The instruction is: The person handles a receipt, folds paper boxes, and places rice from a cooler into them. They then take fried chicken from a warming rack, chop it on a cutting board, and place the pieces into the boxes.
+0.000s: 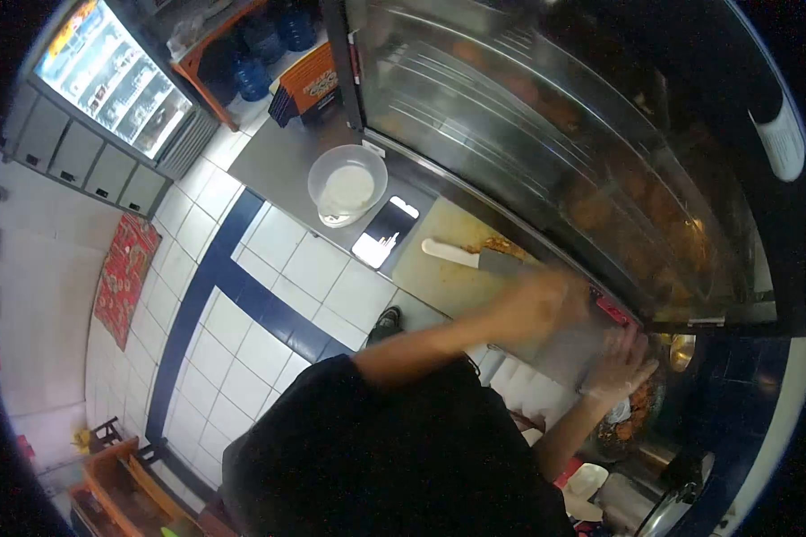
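My left hand (546,302) is blurred by motion over the right end of the yellowish cutting board (430,268); its fingers are smeared. A knife (452,252) with a white handle lies on the board beside brown food bits (501,246), its blade pointing toward that hand. My right hand (620,365), in a thin clear glove, is farther right, near the edge of a pan of reddish-brown food (636,413). Its fingers are spread, over a greyish surface. A phone (386,232) with a lit screen lies left of the board, next to a clear bowl (347,185) holding something white.
A glass display case (546,152) stands along the counter's far side. White containers (524,389) are close to my body. At the back left are a lit drinks fridge (116,85) and an orange shelf (210,45). A red patterned mat (125,277) lies on the tiled floor.
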